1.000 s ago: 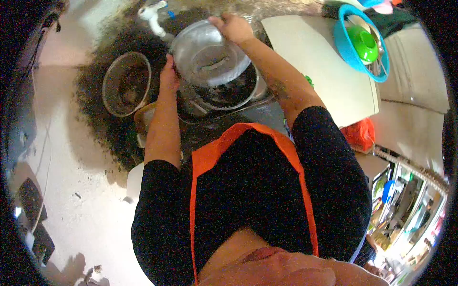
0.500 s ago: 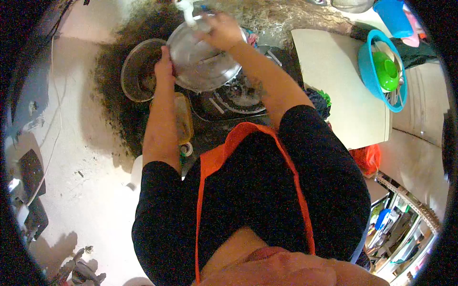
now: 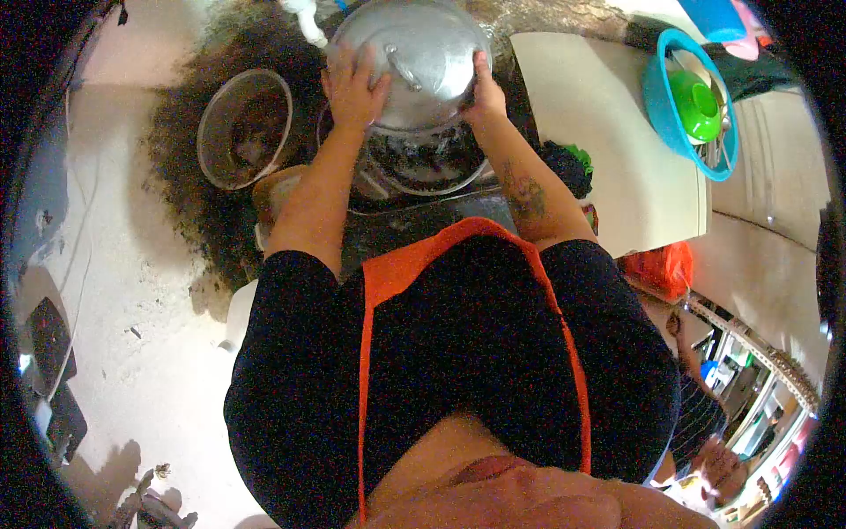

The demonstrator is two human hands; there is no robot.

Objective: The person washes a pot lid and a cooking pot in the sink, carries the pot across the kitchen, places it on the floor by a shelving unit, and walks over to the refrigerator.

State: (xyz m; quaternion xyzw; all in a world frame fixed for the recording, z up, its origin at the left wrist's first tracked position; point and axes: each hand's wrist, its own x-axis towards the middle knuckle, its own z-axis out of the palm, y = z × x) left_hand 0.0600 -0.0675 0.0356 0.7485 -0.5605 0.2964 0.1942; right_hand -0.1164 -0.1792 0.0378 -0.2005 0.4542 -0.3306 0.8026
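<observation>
A round silver pot lid (image 3: pixel 445 44) with a loop handle is held in both hands above the sink area, its handle side facing me. My left hand (image 3: pixel 357 95) lies over its left part, fingers spread across the metal. At the right edge, my right hand (image 3: pixel 485 95) grips the rim, thumb side up. Just below the lid, a round vessel (image 3: pixel 427 187) shows a shiny rim and a dark, wet-looking inside; the lid covers part of it. A white tap (image 3: pixel 308 25) is at the upper left of the lid.
A clear round tub (image 3: pixel 211 145) stands left. To the right are a pale countertop (image 3: pixel 608 115) and a blue basin (image 3: pixel 663 97) holding a green bowl (image 3: pixel 694 106) and utensils. An orange bag (image 3: pixel 663 269) sits below. Another person (image 3: pixel 701 414) is at lower right.
The lid has turned and moved right, away from the tap, showing its handle. My right hand went from its upper surface to the right rim; my left hand now spreads over it. A person appeared lower right.
</observation>
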